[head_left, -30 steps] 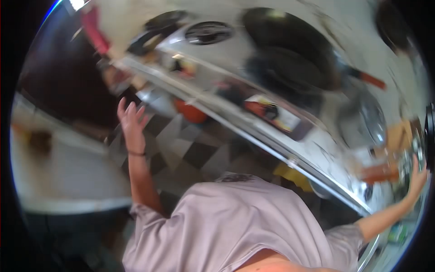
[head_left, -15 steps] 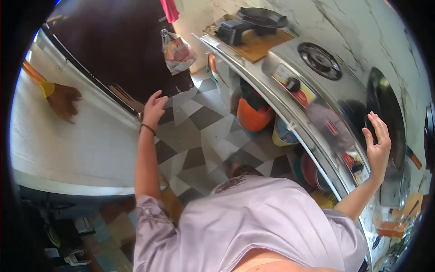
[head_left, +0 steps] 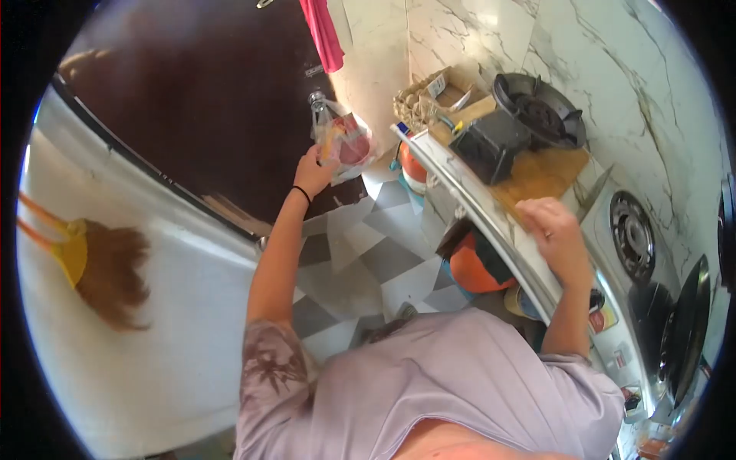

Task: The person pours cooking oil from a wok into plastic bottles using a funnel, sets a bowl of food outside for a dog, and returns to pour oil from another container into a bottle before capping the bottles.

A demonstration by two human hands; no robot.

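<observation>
My left hand (head_left: 316, 172) is at the lower left edge of a clear plastic bag (head_left: 353, 146) with reddish and orange contents. The bag hangs by a metal door handle (head_left: 316, 100) on a dark brown door (head_left: 207, 100). Some of the left fingers are hidden at the bag, so their grip is unclear. Over the counter's front edge, my right hand (head_left: 550, 230) has its fingers loosely curled together, with nothing visible in them. Near it lies a wooden board (head_left: 548, 176) carrying a black boxy object (head_left: 491, 146).
A black burner stand (head_left: 539, 111) and a cardboard tray (head_left: 452, 88) sit at the counter's far end. The steel stove (head_left: 635, 234) and a black pan (head_left: 685, 330) are at right. An orange bucket (head_left: 475, 268) stands underneath. A broom (head_left: 111, 268) is at left.
My left hand has moved up and forward to the hanging bag. My right hand has moved left from beside the pan towards the board, its fingers now curled. The view has shifted towards the door.
</observation>
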